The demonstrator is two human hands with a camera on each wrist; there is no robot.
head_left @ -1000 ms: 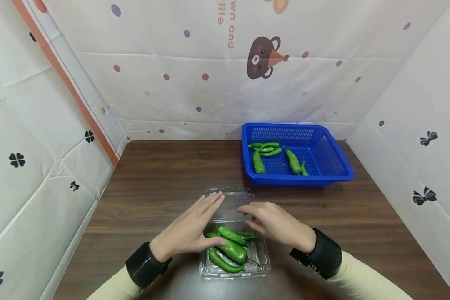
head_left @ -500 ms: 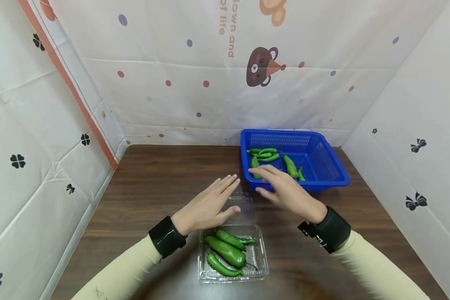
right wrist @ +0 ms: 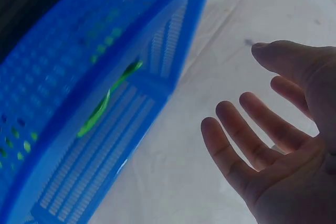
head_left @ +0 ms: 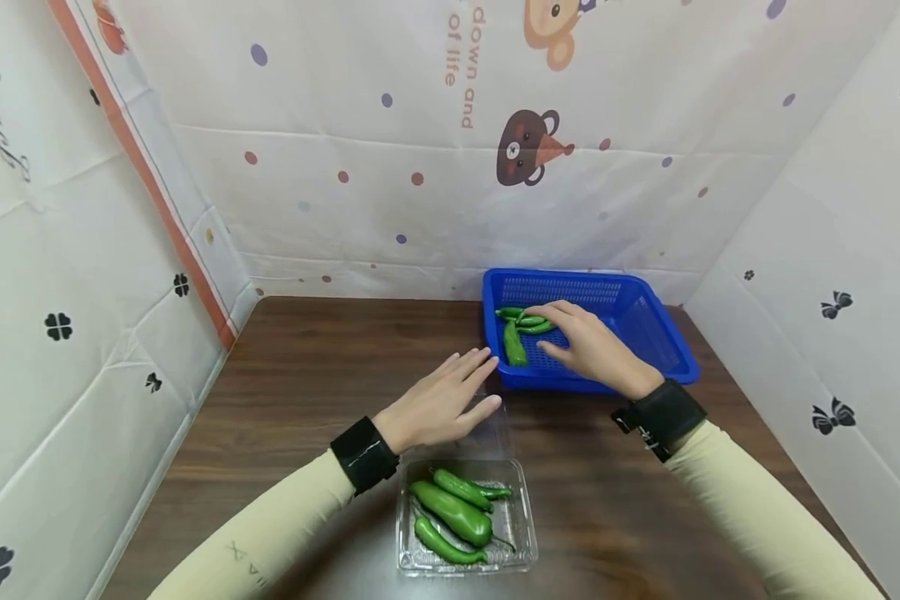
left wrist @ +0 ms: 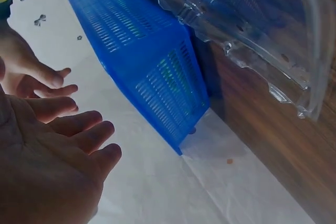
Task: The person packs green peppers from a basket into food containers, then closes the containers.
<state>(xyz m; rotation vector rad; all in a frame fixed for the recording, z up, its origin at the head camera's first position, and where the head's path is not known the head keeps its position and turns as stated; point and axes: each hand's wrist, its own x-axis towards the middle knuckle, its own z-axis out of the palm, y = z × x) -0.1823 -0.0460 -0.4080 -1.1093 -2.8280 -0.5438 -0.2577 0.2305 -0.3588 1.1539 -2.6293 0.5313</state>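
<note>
**A:** Your right hand is now over the blue basket, a second ago it was down at the clear clamshell box with the left. Fingers are spread and loose, holding nothing; the fingertips hover just above the cluster of green peppers in the basket's far-left corner.

**B:** And your left hand?

**A:** It has lifted off the box too. It floats flat, palm down, fingers straight and apart, above the box's open lid and just beside the basket's near-left corner. It grips nothing. (The left wrist view agrees: relaxed fingers, the basket wall and the clear lid ahead of them.)

**B:** So where do the peppers stand?

**A:** Three lie packed in the tray of the box, near you on the brown table. More remain in the basket: one long pepper lies just left of your right hand, with the cluster beyond it. Your hand hides whatever lies under it.

**B:** What does that shift tell you?

**A:** By my reading, you've left the box open and gone back for another pepper; the pick isn't made yet, since your fingers haven't closed. The right wrist view shows an open palm beside the basket's mesh, green showing through it.
</note>
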